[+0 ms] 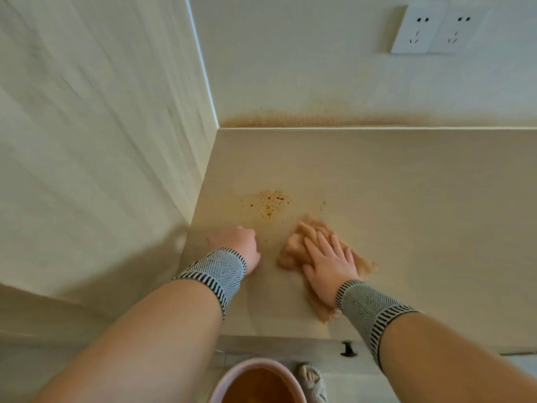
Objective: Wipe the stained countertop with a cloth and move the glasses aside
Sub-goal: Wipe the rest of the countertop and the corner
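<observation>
wiping the orange spots off the tabletop (406, 184)

the right hand (328, 263) is pressing flat, fingers spread, on the cloth (293, 251), just beside the stain (268, 205); the left hand (238, 242) is resting curled, pinching nothing. pushing up-left across the spots with even pressure looks best. no glasses are showing.

The left hand (236, 248) has its fingers folded out of sight, so its grip cannot be told. The cloth (316, 257) is blurred and partly hidden under the right hand (329, 264). The bottom edge cuts off the pink bucket (232, 379).
</observation>
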`<state>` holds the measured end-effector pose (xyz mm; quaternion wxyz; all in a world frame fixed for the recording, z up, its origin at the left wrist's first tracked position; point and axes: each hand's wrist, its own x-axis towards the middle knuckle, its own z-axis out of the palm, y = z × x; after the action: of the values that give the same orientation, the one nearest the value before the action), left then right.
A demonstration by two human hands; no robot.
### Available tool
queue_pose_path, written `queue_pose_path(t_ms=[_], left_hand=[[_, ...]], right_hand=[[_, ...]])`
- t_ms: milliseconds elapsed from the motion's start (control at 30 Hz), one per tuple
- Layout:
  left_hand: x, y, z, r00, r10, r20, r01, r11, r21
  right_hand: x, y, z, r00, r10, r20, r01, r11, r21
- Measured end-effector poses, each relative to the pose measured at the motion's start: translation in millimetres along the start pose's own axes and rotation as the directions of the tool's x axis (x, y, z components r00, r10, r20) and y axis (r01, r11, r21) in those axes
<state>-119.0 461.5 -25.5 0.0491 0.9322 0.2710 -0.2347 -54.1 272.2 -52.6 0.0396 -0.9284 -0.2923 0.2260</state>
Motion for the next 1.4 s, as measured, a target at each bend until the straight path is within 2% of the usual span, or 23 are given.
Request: queue_pose_path(t_ms=[100, 167, 233, 300, 367, 400, 467, 600, 667, 733, 800, 867, 933, 1000, 1067, 1100, 1133, 1167, 1233, 1300, 1367, 1400], left_hand=[[10.4, -1.4, -8.5, 0.999, -0.026, 0.024, 0.027, 0.999, -0.042], [17.0, -2.1, -9.5, 0.998, -0.032, 0.047, 0.034, 0.998, -0.05], [25.0, -1.7, -9.3, 0.997, -0.033, 0.063, 0.036, 0.998, -0.044], [35.3, -0.1, -9.0, 0.997, -0.046, 0.066, 0.05, 0.997, -0.061], [43.4, 1.9, -11.4, 0.996, -0.047, 0.078, 0.053, 0.996, -0.076], [47.2, 3.2, -13.5, 0.995, -0.042, 0.093, 0.049, 0.996, -0.073], [51.7, 4.2, -18.0, 0.992, -0.036, 0.123, 0.044, 0.997, -0.064], [49.8, 1.2, -23.0, 0.987, -0.023, 0.157, 0.028, 0.999, -0.031], [50.1, -1.9, -24.2, 0.987, -0.017, 0.161, 0.021, 0.999, -0.026], [50.4, -1.9, -24.6, 0.987, -0.012, 0.16, 0.017, 0.999, -0.031], [51.7, -3.0, -25.5, 0.989, -0.009, 0.145, 0.014, 0.999, -0.03], [52.4, -5.0, -25.9, 0.991, 0.003, 0.131, 0.001, 1.0, -0.028], [52.1, -7.9, -26.2, 0.992, 0.016, 0.128, -0.012, 1.0, -0.029], [51.8, -10.5, -26.4, 0.991, 0.03, 0.131, -0.026, 0.999, -0.028], [51.5, -11.7, -25.8, 0.991, 0.033, 0.131, -0.029, 0.999, -0.031], [51.8, -11.7, -25.6, 0.991, 0.032, 0.132, -0.027, 0.999, -0.033], [51.9, -11.0, -25.2, 0.991, 0.03, 0.134, -0.025, 0.999, -0.035], [51.7, -10.5, -25.0, 0.991, 0.028, 0.134, -0.023, 0.999, -0.037], [51.1, -9.4, -26.1, 0.991, 0.03, 0.128, -0.027, 0.999, -0.028], [50.8, -8.7, -27.6, 0.993, 0.029, 0.118, -0.026, 0.999, -0.028], [50.5, -8.9, -27.7, 0.994, 0.021, 0.109, -0.018, 0.999, -0.031], [50.3, -9.3, -26.7, 0.994, 0.021, 0.108, -0.018, 0.999, -0.035]], right_hand=[[21.5, 35.6, -18.8, 0.941, 0.339, -0.021, -0.334, 0.935, 0.115], [33.5, 32.1, -22.7, 0.902, 0.431, -0.022, -0.423, 0.894, 0.149], [42.2, 14.1, -22.1, 0.941, 0.337, -0.036, -0.328, 0.933, 0.148], [47.5, 0.1, -20.3, 0.995, 0.093, -0.032, -0.091, 0.993, 0.08], [51.2, 2.4, -21.8, 0.994, -0.111, -0.005, 0.111, 0.994, 0.008], [54.7, 10.4, -24.3, 0.989, -0.145, 0.001, 0.145, 0.989, -0.01], [61.3, 29.9, -29.9, 0.997, -0.061, -0.035, 0.061, 0.998, 0.003], [75.8, 37.7, -40.3, 0.943, 0.323, -0.084, -0.308, 0.939, 0.15], [87.8, 22.8, -42.7, 0.923, 0.378, -0.071, -0.361, 0.916, 0.176], [95.9, 8.9, -43.7, 0.95, 0.305, -0.066, -0.291, 0.943, 0.164], [98.4, -9.0, -42.9, 0.993, 0.098, -0.059, -0.092, 0.99, 0.108], [93.4, -22.5, -41.1, 0.991, -0.132, -0.006, 0.132, 0.99, 0.043], [91.1, -17.6, -42.3, 0.973, -0.226, 0.038, 0.225, 0.974, 0.01], [94.9, 3.0, -45.7, 0.987, -0.161, 0.002, 0.161, 0.987, 0.003], [100.6, 21.0, -52.2, 0.995, 0.082, -0.056, -0.08, 0.996, 0.038], [104.2, 23.2, -55.1, 0.975, 0.214, -0.052, -0.209, 0.974, 0.086], [107.6, 20.1, -55.6, 0.953, 0.302, -0.036, -0.295, 0.947, 0.124], [110.9, 10.9, -54.6, 0.945, 0.327, -0.024, -0.322, 0.937, 0.133], [113.3, -14.5, -51.0, 0.976, 0.219, -0.011, -0.216, 0.969, 0.119], [109.5, -33.9, -45.4, 0.999, -0.031, 0.012, 0.03, 0.998, 0.056], [104.9, -35.1, -42.9, 0.974, -0.215, 0.065, 0.217, 0.976, -0.024], [103.9, -28.1, -44.0, 0.969, -0.238, 0.069, 0.241, 0.969, -0.043]])
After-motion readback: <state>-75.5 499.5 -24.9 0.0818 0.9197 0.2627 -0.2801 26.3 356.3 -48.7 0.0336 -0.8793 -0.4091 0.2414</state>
